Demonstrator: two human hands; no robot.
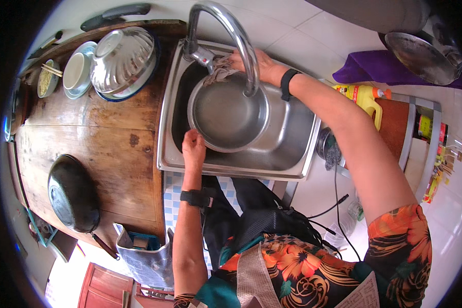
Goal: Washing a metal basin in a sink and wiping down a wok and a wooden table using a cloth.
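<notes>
A round metal basin (pixel 231 111) sits in the stainless steel sink (pixel 292 150), under the curved chrome faucet (pixel 231 21). My left hand (pixel 193 148) grips the basin's rim on its near left side, fingers curled at the edge. Across the basin, my right hand (pixel 256 65) holds a crumpled greyish-brown cloth (pixel 218 70) at the far rim, beside the faucet's base. The faucet's neck passes in front of that hand and hides part of it. The inside of the basin looks greyish; whether it holds water is hard to tell.
On the wooden table (pixel 119 142) to the left are an upturned fluted metal bowl (pixel 119 57), a white bowl (pixel 76 71), a dish with chopsticks (pixel 47 79) and a dark wok (pixel 71 192). A yellow jug (pixel 365 102) stands right of the sink, near a purple cloth (pixel 369 69).
</notes>
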